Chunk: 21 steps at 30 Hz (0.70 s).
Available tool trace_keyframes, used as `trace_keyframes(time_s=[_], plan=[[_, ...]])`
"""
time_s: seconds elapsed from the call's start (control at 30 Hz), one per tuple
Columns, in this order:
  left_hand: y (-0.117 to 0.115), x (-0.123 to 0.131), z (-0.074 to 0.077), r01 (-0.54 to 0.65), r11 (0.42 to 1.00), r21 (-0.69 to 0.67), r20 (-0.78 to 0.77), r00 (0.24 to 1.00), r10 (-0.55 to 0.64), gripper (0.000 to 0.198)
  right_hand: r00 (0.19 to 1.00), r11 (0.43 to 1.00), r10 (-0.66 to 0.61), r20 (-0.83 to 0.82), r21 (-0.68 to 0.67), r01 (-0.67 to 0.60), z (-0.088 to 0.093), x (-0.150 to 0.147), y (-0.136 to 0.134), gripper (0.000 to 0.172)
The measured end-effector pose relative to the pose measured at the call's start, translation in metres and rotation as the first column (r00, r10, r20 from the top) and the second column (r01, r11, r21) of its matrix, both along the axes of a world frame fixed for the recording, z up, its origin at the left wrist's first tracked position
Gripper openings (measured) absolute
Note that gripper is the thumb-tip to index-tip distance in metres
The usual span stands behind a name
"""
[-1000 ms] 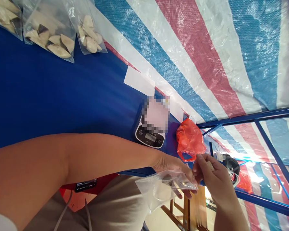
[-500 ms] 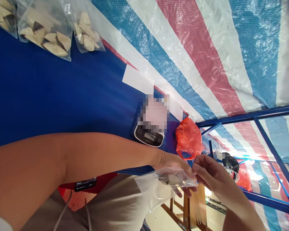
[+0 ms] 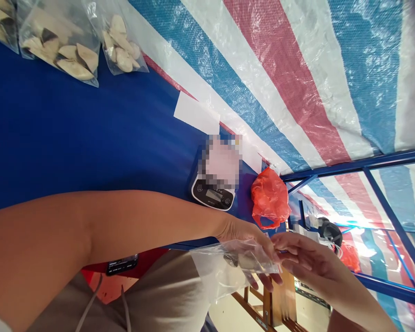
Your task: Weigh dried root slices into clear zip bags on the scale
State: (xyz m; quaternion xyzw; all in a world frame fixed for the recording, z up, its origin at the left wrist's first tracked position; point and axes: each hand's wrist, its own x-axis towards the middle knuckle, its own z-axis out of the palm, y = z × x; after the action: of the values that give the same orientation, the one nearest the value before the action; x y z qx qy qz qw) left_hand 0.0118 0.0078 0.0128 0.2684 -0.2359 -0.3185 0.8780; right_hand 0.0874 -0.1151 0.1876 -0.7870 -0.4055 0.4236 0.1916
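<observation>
A clear plastic bag (image 3: 228,267) with pale pieces inside hangs just past the blue table (image 3: 72,138) edge. The left hand (image 3: 245,235) has its fingers clamped on the bag's mouth; the right hand (image 3: 297,258) pinches the same rim. Behind the bag, a scale (image 3: 214,193) and an orange bag (image 3: 269,198) sit on the table.

I see my left hand (image 3: 249,240) gripping a clear plastic bag (image 3: 224,269) at its mouth, with a few pale and dark pieces (image 3: 244,261) visible inside, while my right hand (image 3: 306,258) pinches the bag's opening from the other side, fingertips touching the plastic. Just beyond the hands on the blue tabletop (image 3: 72,133) sit a small digital scale (image 3: 214,193) and, just beside it, a crumpled orange bag (image 3: 269,197). At the far end of the tabletop lie filled clear bags (image 3: 62,46) of similar pale pieces, well apart from my hands.
</observation>
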Motion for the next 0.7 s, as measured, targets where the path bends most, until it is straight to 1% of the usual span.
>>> trace_keyframes(time_s=[0.07, 0.13, 0.23, 0.3, 0.33, 0.4, 0.47, 0.53, 0.6, 0.63, 0.7], plan=[[0.003, -0.002, 0.002, -0.003, 1.000, -0.008, 0.012, 1.000, 0.003, 0.035, 0.999, 0.997, -0.050, 0.011, 0.063, 0.049, -0.001, -0.002, -0.003, 0.027], [0.005, -0.005, 0.005, -0.008, 1.000, -0.018, 0.017, 1.000, 0.009, 0.034, 0.998, 0.996, -0.039, 0.046, 0.083, 0.035, -0.004, 0.000, -0.012, 0.030], [0.008, -0.009, 0.008, -0.028, 1.000, -0.001, -0.003, 1.000, 0.028, 0.036, 0.976, 0.998, 0.021, 0.216, 0.059, -0.034, -0.012, 0.002, -0.031, 0.038], [0.010, -0.010, 0.009, -0.043, 0.999, 0.024, -0.006, 0.999, 0.043, 0.039, 0.938, 0.997, -0.006, 0.346, 0.078, -0.023, -0.015, 0.001, -0.041, 0.036], [0.011, -0.010, 0.009, -0.063, 0.998, 0.032, -0.008, 0.998, 0.063, 0.045, 0.925, 0.995, -0.027, 0.379, 0.098, -0.012, -0.015, 0.000, -0.043, 0.033], [0.012, -0.010, 0.008, -0.108, 0.993, 0.038, -0.035, 0.993, 0.110, 0.060, 0.919, 0.992, -0.032, 0.393, 0.122, -0.018, -0.011, -0.004, -0.043, 0.032], [0.013, -0.008, 0.006, -0.132, 0.990, 0.042, -0.073, 0.988, 0.135, 0.069, 0.918, 0.995, 0.020, 0.396, 0.084, -0.058, -0.005, -0.007, -0.038, 0.032], [0.013, -0.007, 0.004, -0.125, 0.992, 0.023, -0.056, 0.991, 0.126, 0.069, 0.921, 0.996, 0.076, 0.383, 0.019, -0.091, 0.002, -0.009, -0.032, 0.031], [0.012, -0.006, 0.003, -0.111, 0.994, -0.006, 0.018, 0.994, 0.111, 0.067, 0.929, 0.996, 0.087, 0.359, -0.012, -0.088, 0.006, -0.010, -0.025, 0.032], [0.012, -0.006, 0.004, -0.104, 0.995, -0.003, 0.052, 0.993, 0.104, 0.066, 0.936, 0.996, 0.087, 0.342, -0.023, -0.084, 0.007, -0.010, -0.022, 0.033], [0.012, -0.006, 0.005, -0.092, 0.994, 0.054, 0.074, 0.993, 0.088, 0.061, 0.945, 0.995, 0.098, 0.312, -0.050, -0.086, 0.005, -0.011, -0.018, 0.034]])
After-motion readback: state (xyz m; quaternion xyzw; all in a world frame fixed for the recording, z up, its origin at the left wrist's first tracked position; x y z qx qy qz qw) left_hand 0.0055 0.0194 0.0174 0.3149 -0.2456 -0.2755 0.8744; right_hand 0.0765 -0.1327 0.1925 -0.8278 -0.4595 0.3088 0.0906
